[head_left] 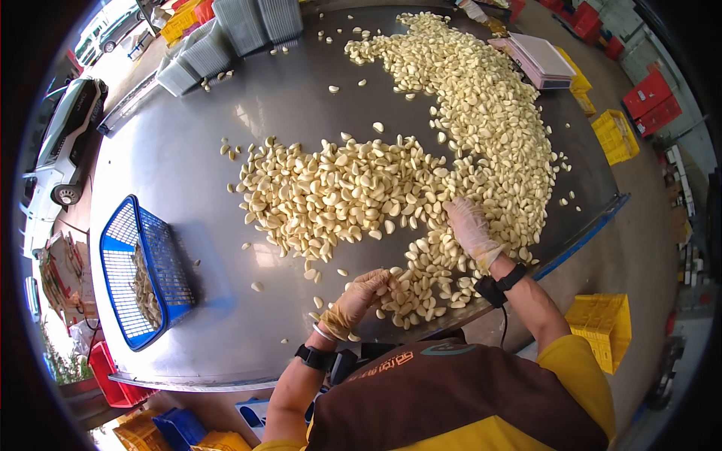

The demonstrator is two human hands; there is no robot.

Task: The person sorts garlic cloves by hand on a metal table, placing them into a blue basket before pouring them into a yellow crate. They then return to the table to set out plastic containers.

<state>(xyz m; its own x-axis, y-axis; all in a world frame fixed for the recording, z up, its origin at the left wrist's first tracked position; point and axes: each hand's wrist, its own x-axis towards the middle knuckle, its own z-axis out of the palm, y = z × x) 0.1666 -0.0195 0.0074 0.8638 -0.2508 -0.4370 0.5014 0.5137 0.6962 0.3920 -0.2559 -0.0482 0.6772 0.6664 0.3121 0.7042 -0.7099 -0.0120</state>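
Observation:
Peeled garlic cloves [323,195] lie heaped on a metal table [188,143], with a longer heap running along the right side. My left hand [359,302], in a thin glove, is at the near edge of a small group of cloves [417,289]. Its fingers are curled together, and what lies between them is hidden. Farther right, my gloved right hand [471,229] rests on the big heap, fingers stretched out over the cloves and pointing away from me.
A blue basket [165,278] with some pale scraps inside stands on the table's left. Clear plastic trays [241,26] are stacked at the back left. A pinkish scale-like box [538,60] sits at the back right. Yellow crates [600,327] stand on the floor beside the table.

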